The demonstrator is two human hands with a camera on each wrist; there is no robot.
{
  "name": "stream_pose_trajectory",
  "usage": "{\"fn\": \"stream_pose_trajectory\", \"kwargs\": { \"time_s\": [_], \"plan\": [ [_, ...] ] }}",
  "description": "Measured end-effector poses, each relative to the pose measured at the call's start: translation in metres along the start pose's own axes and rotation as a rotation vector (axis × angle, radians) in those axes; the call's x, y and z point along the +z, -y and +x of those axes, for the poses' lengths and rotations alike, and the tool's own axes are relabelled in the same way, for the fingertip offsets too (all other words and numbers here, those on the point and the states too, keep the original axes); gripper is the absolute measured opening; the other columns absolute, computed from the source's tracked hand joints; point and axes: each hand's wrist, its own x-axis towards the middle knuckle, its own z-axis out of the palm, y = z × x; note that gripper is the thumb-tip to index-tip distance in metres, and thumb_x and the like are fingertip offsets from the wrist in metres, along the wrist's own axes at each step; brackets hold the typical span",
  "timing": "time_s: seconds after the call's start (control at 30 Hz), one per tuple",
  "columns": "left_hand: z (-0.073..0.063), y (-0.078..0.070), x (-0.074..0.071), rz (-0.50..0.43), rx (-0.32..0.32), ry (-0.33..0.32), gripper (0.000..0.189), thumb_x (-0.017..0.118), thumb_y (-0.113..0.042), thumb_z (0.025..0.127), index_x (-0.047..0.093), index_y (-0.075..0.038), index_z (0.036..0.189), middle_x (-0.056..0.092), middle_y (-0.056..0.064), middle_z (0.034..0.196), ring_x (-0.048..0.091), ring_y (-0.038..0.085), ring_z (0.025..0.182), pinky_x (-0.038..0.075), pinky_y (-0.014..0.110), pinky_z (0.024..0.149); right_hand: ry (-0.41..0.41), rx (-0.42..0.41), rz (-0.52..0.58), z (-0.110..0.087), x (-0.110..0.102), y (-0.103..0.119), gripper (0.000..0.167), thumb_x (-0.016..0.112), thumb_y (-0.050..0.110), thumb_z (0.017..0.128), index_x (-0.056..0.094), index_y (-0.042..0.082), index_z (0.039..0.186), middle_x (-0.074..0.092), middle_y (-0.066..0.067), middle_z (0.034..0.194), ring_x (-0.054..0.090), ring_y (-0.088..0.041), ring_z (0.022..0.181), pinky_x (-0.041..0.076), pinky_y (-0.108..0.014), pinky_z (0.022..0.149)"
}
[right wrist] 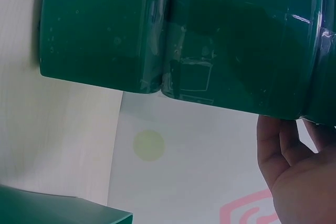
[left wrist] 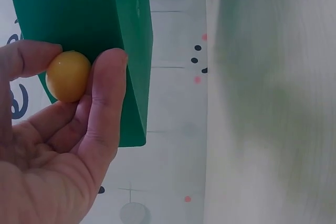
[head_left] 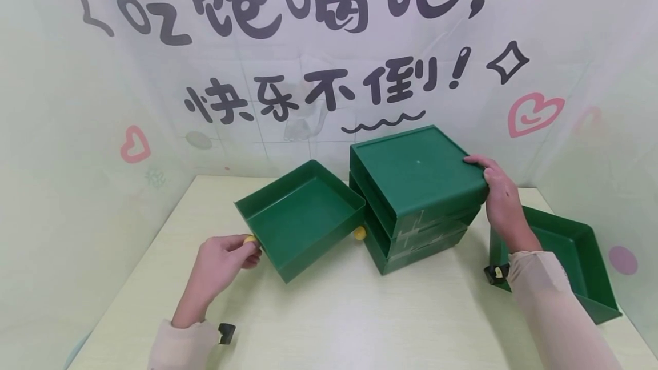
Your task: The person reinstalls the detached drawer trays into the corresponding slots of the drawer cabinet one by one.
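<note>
Left hand (head_left: 222, 262) pinches drawer (head_left: 313, 247) knob (left wrist: 69, 76); right hand (head_left: 502, 203) touches cabinet (head_left: 418, 173) at three o'clock, grip unclear. Probably drawer-fitting; alignment needed.
</note>
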Motion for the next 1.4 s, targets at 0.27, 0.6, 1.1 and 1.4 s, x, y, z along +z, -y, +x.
{"fn": "stream_pose_trajectory", "kwargs": {
  "time_s": [0.27, 0.6, 1.1, 1.4],
  "plan": [
    [-0.002, 0.004, 0.003, 0.001, 0.004, 0.023, 0.026, 0.059, -0.016, 0.098, 0.076, -0.001, 0.11, 0.079, 0.015, 0.094, 0.075, 0.014, 0.077, 0.061, 0.024, 0.075, -0.002, -0.004, 0.0, 0.001, 0.0, -0.001, 0.059, 0.008, 0.04, 0.111, 0.046, 0.021, 0.151, 0.03, -0.009, 0.166, 0.028, -0.036, 0.152, 0.022, -0.068, 0.122],
    [-0.006, 0.0, 0.007, 0.0, 0.034, 0.074, 0.024, 0.06, -0.014, 0.098, 0.076, -0.001, 0.108, 0.078, 0.016, 0.094, 0.075, 0.017, 0.078, 0.062, 0.024, 0.076, -0.003, -0.002, 0.008, 0.001, 0.0, 0.0, 0.058, 0.008, 0.04, 0.111, 0.046, 0.021, 0.151, 0.03, -0.007, 0.166, 0.028, -0.035, 0.151, 0.022, -0.067, 0.122],
    [-0.002, 0.002, 0.013, -0.011, 0.073, 0.113, 0.023, 0.06, -0.013, 0.097, 0.076, -0.001, 0.109, 0.078, 0.013, 0.09, 0.075, 0.015, 0.075, 0.062, 0.025, 0.074, -0.008, 0.004, 0.012, 0.002, 0.0, -0.001, 0.058, 0.008, 0.04, 0.111, 0.046, 0.021, 0.15, 0.031, -0.006, 0.166, 0.028, -0.035, 0.151, 0.022, -0.067, 0.122],
    [-0.002, 0.002, 0.015, -0.021, 0.081, 0.138, 0.026, 0.061, -0.015, 0.098, 0.075, 0.0, 0.115, 0.078, 0.011, 0.092, 0.075, 0.018, 0.078, 0.062, 0.027, 0.076, -0.01, 0.006, 0.021, 0.002, 0.0, -0.002, 0.058, 0.008, 0.039, 0.111, 0.046, 0.02, 0.15, 0.031, -0.006, 0.166, 0.028, -0.035, 0.152, 0.022, -0.066, 0.123]
  ]
}}
